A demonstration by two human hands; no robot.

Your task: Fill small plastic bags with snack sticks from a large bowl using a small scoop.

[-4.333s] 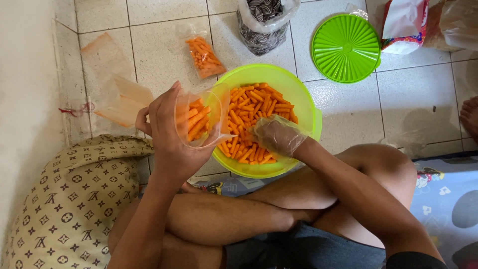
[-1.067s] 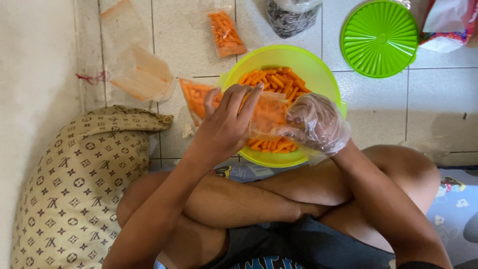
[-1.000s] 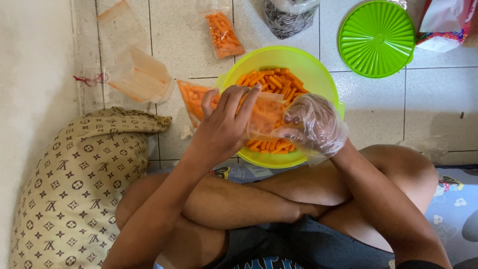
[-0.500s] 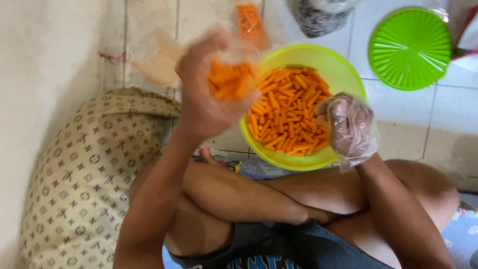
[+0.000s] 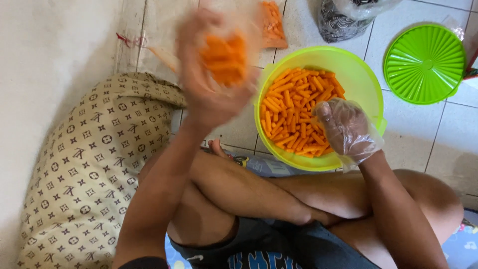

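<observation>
Though blurred, left hand [image 5: 209, 94] grips snack bag [image 5: 224, 57] (edges indistinct).

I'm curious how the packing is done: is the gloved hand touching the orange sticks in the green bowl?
Cannot tell. In the head view the gloved right hand overlaps the orange sticks at the green bowl rim, but whether it touches or hovers isn't plain.

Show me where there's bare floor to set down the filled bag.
Bare tile lies right of the green bowl, below the green lid. A smaller patch lies between bowl and patterned cushion. The top edge is crowded: a filled snack bag, a dark bag, empty plastic bags. The left hand holds the bag.
</observation>
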